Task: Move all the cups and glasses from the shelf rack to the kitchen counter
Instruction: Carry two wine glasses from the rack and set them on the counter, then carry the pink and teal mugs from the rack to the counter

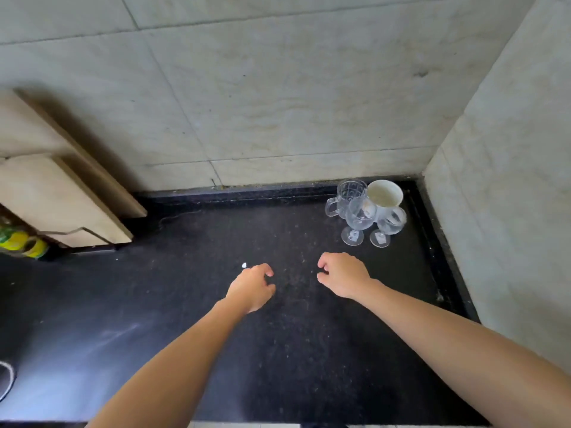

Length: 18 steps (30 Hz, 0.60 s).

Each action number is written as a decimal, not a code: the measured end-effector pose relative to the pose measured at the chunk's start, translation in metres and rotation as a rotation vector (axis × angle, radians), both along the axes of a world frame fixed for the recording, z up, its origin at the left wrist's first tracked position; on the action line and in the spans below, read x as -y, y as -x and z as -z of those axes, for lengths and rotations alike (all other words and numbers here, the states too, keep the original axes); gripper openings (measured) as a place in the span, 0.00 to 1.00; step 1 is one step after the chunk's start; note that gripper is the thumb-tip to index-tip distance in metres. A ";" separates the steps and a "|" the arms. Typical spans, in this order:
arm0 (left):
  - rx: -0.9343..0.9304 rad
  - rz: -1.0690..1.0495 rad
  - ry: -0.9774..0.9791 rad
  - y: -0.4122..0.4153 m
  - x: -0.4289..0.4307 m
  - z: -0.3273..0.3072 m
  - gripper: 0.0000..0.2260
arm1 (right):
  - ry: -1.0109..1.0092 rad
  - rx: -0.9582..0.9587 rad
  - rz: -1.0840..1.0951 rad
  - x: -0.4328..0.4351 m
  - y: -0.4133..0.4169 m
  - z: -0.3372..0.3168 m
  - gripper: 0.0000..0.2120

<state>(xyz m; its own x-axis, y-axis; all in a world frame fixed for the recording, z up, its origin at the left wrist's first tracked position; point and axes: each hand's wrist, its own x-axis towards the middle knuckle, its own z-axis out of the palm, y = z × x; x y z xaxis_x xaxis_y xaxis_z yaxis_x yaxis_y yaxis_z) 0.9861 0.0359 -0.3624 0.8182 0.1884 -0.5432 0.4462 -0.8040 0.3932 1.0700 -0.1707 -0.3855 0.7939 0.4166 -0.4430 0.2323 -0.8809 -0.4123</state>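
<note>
On the black kitchen counter [185,304], in the far right corner, stand a clear glass mug with a handle [344,197], a white cup [386,193] and two clear stemmed glasses [358,219] [390,225], close together and upright. My left hand [253,287] and my right hand [341,274] hover over the middle of the counter, palms down, fingers loosely curled and apart, holding nothing. The right hand is a little in front and left of the glasses. No shelf rack is in view.
Tiled walls close off the back and the right side [509,180]. Stone shelf slabs [61,193] jut out at the left, with a yellow-green packet [21,242] beneath. A small white speck [244,265] lies on the counter by my left hand.
</note>
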 end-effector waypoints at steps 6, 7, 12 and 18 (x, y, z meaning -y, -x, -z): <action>0.032 -0.162 -0.184 0.153 -0.089 -0.025 0.16 | -0.023 0.163 -0.411 -0.122 0.093 -0.030 0.15; 0.035 -0.196 -0.208 0.181 -0.100 -0.030 0.16 | -0.030 0.176 -0.470 -0.140 0.114 -0.034 0.15; 0.040 -0.378 -0.304 0.335 -0.145 -0.056 0.15 | -0.070 0.204 -0.756 -0.224 0.237 -0.061 0.15; 0.024 -0.597 -0.390 0.523 -0.164 -0.081 0.13 | -0.143 0.274 -1.103 -0.303 0.398 -0.097 0.12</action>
<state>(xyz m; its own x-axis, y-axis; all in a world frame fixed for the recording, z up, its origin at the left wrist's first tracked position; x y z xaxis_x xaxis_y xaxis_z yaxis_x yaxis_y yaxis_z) 0.4634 0.1996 -0.2813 0.5252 0.7852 -0.3280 0.8491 -0.5088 0.1416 0.6725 0.1321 -0.2889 0.0274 0.9785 -0.2044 0.9467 -0.0911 -0.3089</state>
